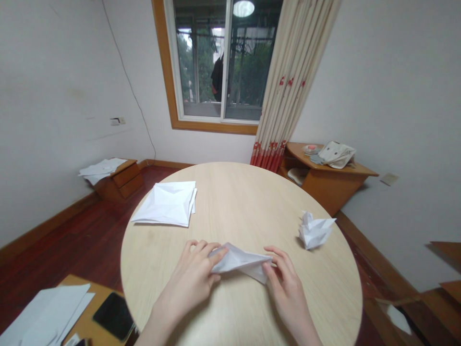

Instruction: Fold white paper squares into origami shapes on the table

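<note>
A folded piece of white paper (240,262), narrow and pointed, lies on the round light-wood table (245,202) near its front edge. My left hand (194,276) pinches its left end with curled fingers. My right hand (284,283) pinches its right end. A small stack of creased white sheets (166,204) lies at the table's left. A finished folded paper figure (314,230) stands at the table's right.
A low wooden surface at bottom left carries white sheets (46,315) and a black phone (114,316). A wooden cabinet with papers (115,175) stands by the left wall, a corner desk (324,178) under the curtain (288,96). The floor is dark red wood.
</note>
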`<state>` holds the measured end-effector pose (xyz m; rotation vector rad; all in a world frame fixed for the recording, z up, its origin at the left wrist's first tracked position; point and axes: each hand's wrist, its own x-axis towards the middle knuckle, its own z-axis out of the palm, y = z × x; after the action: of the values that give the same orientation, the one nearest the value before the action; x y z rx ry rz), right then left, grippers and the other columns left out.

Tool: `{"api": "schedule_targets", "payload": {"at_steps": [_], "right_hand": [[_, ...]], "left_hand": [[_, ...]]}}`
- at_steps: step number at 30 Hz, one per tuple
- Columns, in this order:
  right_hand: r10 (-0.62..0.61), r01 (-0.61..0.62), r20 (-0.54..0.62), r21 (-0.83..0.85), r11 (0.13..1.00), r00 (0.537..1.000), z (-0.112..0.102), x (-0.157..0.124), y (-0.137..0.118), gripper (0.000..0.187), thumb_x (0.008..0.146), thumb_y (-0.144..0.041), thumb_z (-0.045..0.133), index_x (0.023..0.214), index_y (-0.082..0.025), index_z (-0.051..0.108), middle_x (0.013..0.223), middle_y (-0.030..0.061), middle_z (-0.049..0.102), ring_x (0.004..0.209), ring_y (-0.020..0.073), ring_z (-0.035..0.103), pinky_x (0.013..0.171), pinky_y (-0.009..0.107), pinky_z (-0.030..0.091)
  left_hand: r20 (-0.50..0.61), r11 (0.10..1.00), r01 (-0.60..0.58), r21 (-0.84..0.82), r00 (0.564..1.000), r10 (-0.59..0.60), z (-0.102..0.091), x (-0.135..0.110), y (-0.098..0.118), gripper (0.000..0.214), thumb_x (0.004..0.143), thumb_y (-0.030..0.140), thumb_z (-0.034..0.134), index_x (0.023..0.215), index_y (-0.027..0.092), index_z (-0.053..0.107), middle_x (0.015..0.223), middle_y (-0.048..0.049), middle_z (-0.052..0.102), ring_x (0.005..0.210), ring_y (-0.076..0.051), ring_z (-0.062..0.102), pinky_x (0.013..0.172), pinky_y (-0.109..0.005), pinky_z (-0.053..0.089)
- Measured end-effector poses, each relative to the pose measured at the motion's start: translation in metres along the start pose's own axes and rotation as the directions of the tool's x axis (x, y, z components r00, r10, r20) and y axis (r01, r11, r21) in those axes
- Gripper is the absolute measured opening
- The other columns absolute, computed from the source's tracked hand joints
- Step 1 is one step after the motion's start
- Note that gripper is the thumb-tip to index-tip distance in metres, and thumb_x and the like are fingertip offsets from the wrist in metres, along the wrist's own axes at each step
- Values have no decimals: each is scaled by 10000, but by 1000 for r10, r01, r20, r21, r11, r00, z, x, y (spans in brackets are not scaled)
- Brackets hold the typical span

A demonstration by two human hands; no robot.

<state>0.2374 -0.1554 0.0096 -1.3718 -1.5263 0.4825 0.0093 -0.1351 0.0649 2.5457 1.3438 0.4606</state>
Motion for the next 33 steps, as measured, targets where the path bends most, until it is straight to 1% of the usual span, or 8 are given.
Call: {"api": "schedule_targets", "payload": {"at_steps": [3,12,17,20,23,28,30,33], "right_hand": [[-6,6,2,-7,1000,1000,-1,0,0,237,914,-358,433,899,-225,628,1158,102,570,1074,230,558,859,368,504],[-51,52,11,-48,997,999,-2,-2,-3,262,932,-359,396,868,-235,617,1161,96,572,1089,233,555,931,404,470],[-67,67,5,-70,995,998,-3,-3,-2,237,939,-345,393,912,-239,603,1179,87,564,1116,229,547,937,388,462],[-73,74,9,-76,994,997,-3,-3,-1,227,943,-335,393,914,-239,597,1181,82,562,1119,224,548,943,379,457],[-87,88,15,-83,993,996,-3,-3,-3,225,947,-327,390,926,-242,598,1179,81,565,1127,220,546,942,368,458],[-102,103,19,-95,990,995,-4,-2,-7,236,946,-311,386,918,-243,610,1173,75,574,1117,217,556,923,351,472],[-106,108,22,-96,989,994,-4,-1,-8,241,945,-308,384,905,-240,611,1170,77,575,1113,216,558,925,352,473],[-112,114,25,-96,989,993,-3,-1,-9,240,946,-306,383,908,-234,609,1170,82,576,1118,217,555,932,361,472]], "left_hand": [[14,999,35,2,999,-35,-1,0,1,744,718,65,601,1389,314,397,1265,-36,572,1085,-265,491,953,-439,332],[17,997,82,7,996,-82,-2,-3,0,895,588,22,481,1418,334,353,1229,-47,554,1048,-261,515,888,-373,425],[44,992,126,1,991,-125,-5,-8,-6,939,587,-24,445,1425,383,322,1243,-44,524,1062,-265,535,892,-393,436],[53,993,108,-38,993,-106,-7,-9,-10,943,618,-71,394,1424,411,308,1241,-33,519,1074,-237,542,894,-364,443],[49,994,90,-68,995,-87,-8,-10,-11,951,625,-112,337,1416,415,324,1221,-29,528,1057,-211,553,880,-329,448],[70,994,73,-83,995,-68,-9,-9,-8,1000,560,-134,311,1396,412,362,1219,-26,525,1048,-195,556,877,-318,453],[73,995,58,-75,996,-53,-10,-8,-7,953,560,-132,316,1343,395,449,1244,-25,515,1058,-196,554,876,-320,458],[74,996,57,-62,996,-52,-12,-7,-3,781,619,-108,351,1208,342,594,1279,-26,506,1074,-204,555,883,-326,459]]}}
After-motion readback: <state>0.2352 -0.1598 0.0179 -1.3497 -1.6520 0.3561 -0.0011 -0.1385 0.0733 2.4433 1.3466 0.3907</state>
